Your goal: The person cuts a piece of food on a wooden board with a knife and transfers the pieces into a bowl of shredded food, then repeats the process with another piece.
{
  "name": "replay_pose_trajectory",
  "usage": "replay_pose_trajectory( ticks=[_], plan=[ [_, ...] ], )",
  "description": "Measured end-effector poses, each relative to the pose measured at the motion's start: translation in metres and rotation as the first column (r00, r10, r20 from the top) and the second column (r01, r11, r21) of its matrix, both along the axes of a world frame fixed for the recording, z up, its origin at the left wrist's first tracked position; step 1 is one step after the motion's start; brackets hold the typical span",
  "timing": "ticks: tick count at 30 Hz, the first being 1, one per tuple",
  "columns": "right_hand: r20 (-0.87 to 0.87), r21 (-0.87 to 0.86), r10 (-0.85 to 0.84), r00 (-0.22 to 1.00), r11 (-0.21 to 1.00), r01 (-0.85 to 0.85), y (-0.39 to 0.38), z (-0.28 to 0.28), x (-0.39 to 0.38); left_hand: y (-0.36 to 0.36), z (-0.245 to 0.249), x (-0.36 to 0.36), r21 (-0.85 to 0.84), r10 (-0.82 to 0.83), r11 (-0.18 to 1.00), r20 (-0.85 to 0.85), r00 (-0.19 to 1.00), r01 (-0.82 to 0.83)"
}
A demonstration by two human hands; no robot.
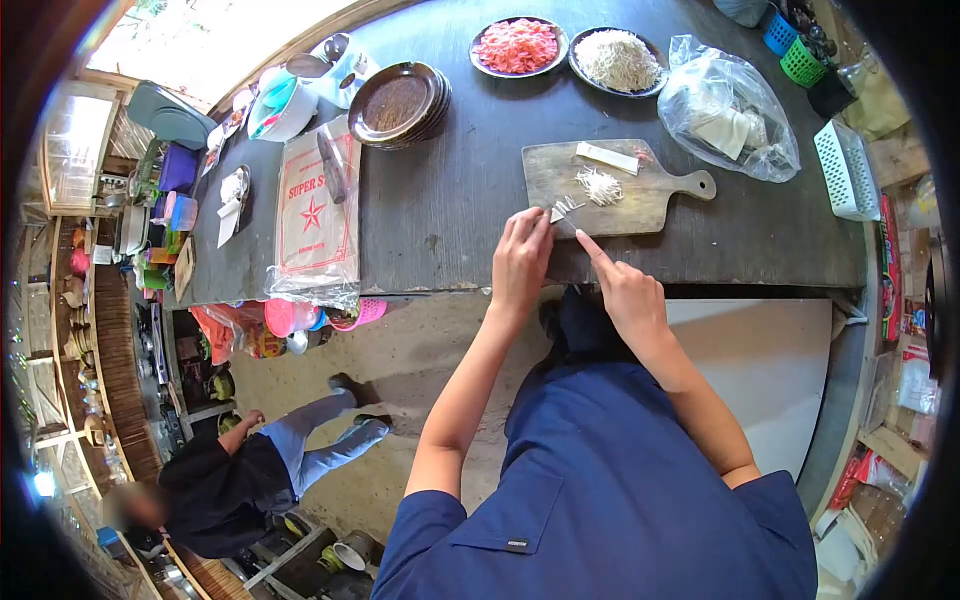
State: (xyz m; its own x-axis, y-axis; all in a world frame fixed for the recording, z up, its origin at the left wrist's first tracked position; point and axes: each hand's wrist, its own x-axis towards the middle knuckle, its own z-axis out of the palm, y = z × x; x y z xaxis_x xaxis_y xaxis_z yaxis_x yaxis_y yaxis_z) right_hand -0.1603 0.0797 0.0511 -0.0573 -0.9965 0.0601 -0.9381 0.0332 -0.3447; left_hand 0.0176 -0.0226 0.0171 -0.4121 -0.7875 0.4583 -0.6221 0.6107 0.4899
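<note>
A wooden cutting board [640,208] lies near the table's front edge, its handle pointing right. At its lower left corner my left hand [523,255] is closed, fingertips on a small piece of pale white food [560,213]. My right hand [632,300] grips a knife [570,225], index finger stretched along it; the handle is hidden in the palm. The blade rests by the white piece, close to my left fingertips. On the board sit a pile of thin white shreds [600,186] and an uncut white block [607,157].
Behind the board stand a plate of pink-red pieces [515,46], a plate of pale shreds [617,60] and a clear plastic bag [730,110]. Stacked brown plates [395,105] and a second knife [331,167] on a printed bag [315,215] lie left. Another person [240,480] is at lower left.
</note>
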Motion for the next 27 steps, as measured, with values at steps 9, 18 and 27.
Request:
replay_pose_trajectory(
  ticks=[9,18,27],
  plan=[
    [0.322,0.109,-0.048,0.945,0.994,0.014,0.002,0.022,-0.009,-0.017,0.006,-0.003,-0.068,0.092,0.994,0.108,0.990,-0.084],
    [0.426,0.244,-0.173,0.888,0.967,0.072,0.005,0.025,-0.019,-0.011,0.001,-0.007,-0.061,0.090,0.995,0.131,0.987,-0.083],
    [0.447,0.275,-0.131,0.885,0.961,0.004,0.015,0.037,-0.029,-0.020,0.001,-0.002,-0.102,0.152,0.985,0.126,0.980,-0.140]
  ],
)
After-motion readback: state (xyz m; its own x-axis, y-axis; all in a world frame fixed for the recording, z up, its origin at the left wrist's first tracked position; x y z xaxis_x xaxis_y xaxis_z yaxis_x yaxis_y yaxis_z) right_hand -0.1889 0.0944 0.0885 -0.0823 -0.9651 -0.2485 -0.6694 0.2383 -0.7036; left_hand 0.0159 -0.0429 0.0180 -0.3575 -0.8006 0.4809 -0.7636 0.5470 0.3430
